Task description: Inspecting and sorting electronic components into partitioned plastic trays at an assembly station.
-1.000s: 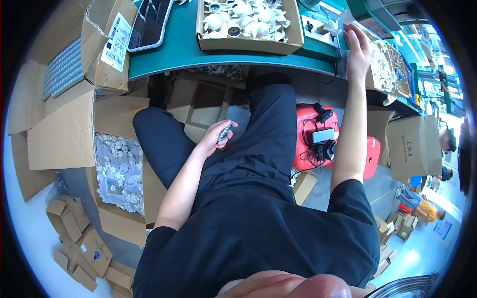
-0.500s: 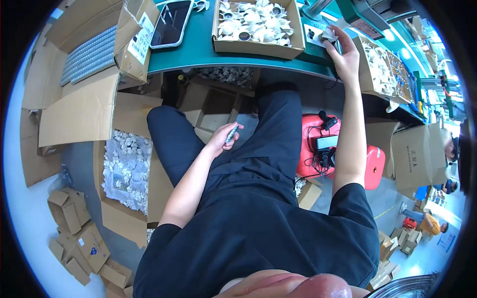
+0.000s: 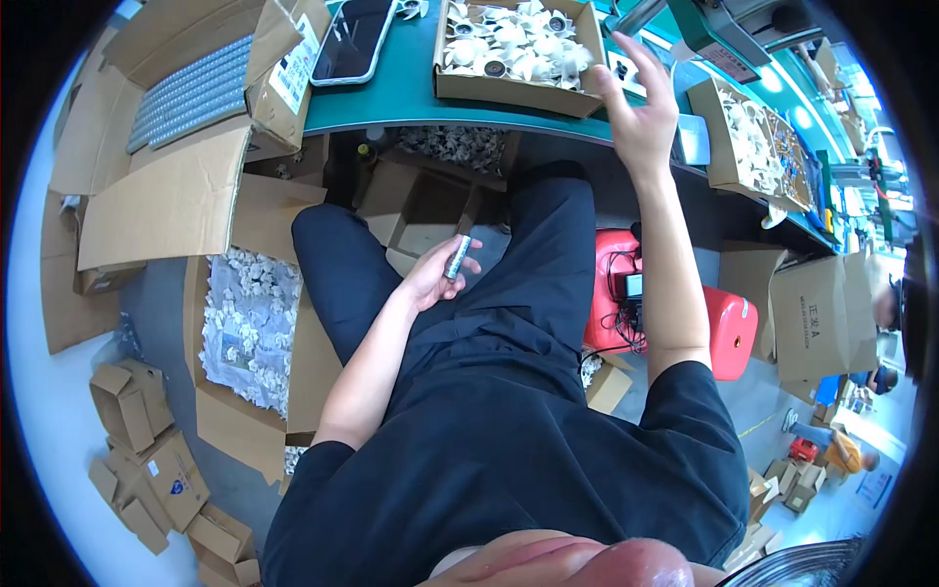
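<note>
My left hand [image 3: 435, 276] rests over my lap with its fingers closed around a slim, grey-green striped rod [image 3: 458, 257], which may be a stack of small pieces. My right hand [image 3: 643, 122] is raised at the table's front edge, its thumb and fingers apart and nothing visible between them. The thumb is by the right wall of a shallow cardboard box [image 3: 518, 93] filled with white bladed fan wheels [image 3: 514, 44]. Just behind that hand, partly hidden, is a small white block fixture [image 3: 628, 74] below a machine head [image 3: 719, 44].
A phone [image 3: 350, 41] lies on the green table [image 3: 391, 108]. To its left stands an open carton holding rows of silvery cylinders [image 3: 196, 93]. Another box of white parts [image 3: 748, 147] is at right. Below are a red stool [image 3: 729, 333] with cables and an open carton of white pieces [image 3: 249, 333].
My right hand has moved left from the fixture to the fan wheel box, its fingers now spread. My left hand stays over my lap, still holding the rod. The view has shifted slightly.
</note>
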Motion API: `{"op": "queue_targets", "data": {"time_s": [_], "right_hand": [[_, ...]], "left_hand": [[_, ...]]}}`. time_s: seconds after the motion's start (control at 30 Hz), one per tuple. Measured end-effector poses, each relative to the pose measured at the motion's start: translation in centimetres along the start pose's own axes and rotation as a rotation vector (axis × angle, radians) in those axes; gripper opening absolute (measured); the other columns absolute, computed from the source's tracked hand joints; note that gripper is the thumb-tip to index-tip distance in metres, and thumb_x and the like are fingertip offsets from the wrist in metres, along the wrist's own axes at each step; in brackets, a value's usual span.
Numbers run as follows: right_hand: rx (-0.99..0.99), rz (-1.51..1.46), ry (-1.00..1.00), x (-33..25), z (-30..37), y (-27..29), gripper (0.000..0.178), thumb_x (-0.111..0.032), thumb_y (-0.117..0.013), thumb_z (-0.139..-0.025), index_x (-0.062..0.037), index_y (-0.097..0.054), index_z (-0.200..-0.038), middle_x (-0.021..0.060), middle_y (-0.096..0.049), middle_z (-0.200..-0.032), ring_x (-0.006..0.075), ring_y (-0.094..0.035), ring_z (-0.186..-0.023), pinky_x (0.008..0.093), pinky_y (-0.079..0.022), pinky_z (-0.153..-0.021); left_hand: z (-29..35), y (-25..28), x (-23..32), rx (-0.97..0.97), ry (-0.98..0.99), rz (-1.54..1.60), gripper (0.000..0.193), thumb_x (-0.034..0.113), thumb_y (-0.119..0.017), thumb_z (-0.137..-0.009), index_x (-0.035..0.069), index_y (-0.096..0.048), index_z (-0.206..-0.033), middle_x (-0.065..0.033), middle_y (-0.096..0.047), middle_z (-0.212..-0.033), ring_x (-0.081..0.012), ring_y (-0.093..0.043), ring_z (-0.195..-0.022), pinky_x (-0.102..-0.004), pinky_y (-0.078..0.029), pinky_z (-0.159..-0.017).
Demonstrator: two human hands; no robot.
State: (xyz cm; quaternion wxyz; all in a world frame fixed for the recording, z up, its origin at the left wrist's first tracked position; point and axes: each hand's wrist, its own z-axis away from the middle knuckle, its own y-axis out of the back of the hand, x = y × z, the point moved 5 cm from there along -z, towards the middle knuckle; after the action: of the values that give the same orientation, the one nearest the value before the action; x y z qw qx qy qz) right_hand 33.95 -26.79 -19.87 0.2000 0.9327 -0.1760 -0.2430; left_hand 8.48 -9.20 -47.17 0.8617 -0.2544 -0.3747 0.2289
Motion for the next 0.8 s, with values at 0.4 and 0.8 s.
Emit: {"op": "queue_targets", "data": {"time_s": [0.4, 0.8], "right_hand": [[-1.092, -0.681, -0.128, -9.3, 10.9, -1.8, 0.038, -0.028, -0.08, -0.091, -0.0033, -0.073, -0.119, 0.0144, -0.071, -0.112, 0.0295, -0.068, -0.101, 0.0405, -0.053, -0.09], [-1.093, -0.709, -0.268, -8.8, 7.2, -0.1, 0.037, -0.02, -0.084, -0.09, -0.0035, -0.073, -0.121, 0.0106, -0.07, -0.11, 0.0219, -0.068, -0.098, 0.0352, -0.055, -0.087]], "left_hand": [[4.2, -9.5, 5.6, -0.495, -0.122, 0.007, 0.039, 0.038, -0.054, -0.111, 0.0, -0.06, -0.117, -0.0112, -0.067, -0.086, -0.0014, -0.039, -0.051, -0.0172, -0.032, -0.042], [3.6, -10.5, 5.5, -0.499, -0.138, 0.087, 0.042, 0.038, -0.055, -0.111, -0.002, -0.06, -0.124, -0.0094, -0.067, -0.085, -0.0006, -0.038, -0.051, -0.0169, -0.031, -0.043]]}}
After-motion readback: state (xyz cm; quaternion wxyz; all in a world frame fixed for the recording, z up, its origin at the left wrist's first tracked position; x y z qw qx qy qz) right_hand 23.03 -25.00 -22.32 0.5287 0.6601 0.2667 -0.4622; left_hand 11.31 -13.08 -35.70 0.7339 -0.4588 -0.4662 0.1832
